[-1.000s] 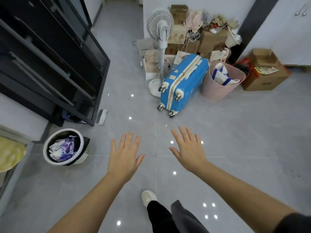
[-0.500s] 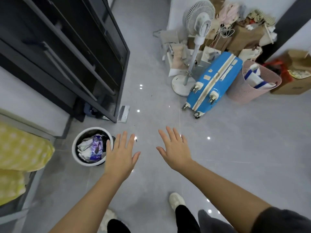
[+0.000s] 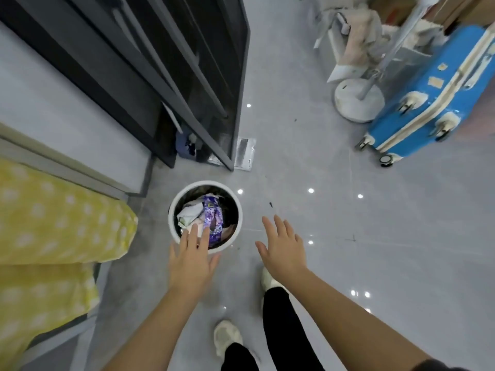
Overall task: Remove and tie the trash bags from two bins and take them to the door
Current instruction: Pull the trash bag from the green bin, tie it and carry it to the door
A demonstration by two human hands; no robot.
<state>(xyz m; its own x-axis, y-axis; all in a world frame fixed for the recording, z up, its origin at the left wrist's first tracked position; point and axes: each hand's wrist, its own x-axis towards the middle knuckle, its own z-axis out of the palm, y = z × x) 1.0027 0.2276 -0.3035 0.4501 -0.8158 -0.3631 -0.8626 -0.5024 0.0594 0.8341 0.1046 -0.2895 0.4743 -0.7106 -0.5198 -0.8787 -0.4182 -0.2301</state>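
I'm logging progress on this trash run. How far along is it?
Done: nothing yet; the dark bag sits untied in the white bin, full of rubbish. In hand: both hands open, the left hand over the bin's near rim, the right hand beside it. Left: lifting and tying this bag, the second bin, unseen, and carrying both to the door.

The left grip (image 3: 191, 261) now reaches over the near rim of the bin (image 3: 206, 183), perhaps touching it.
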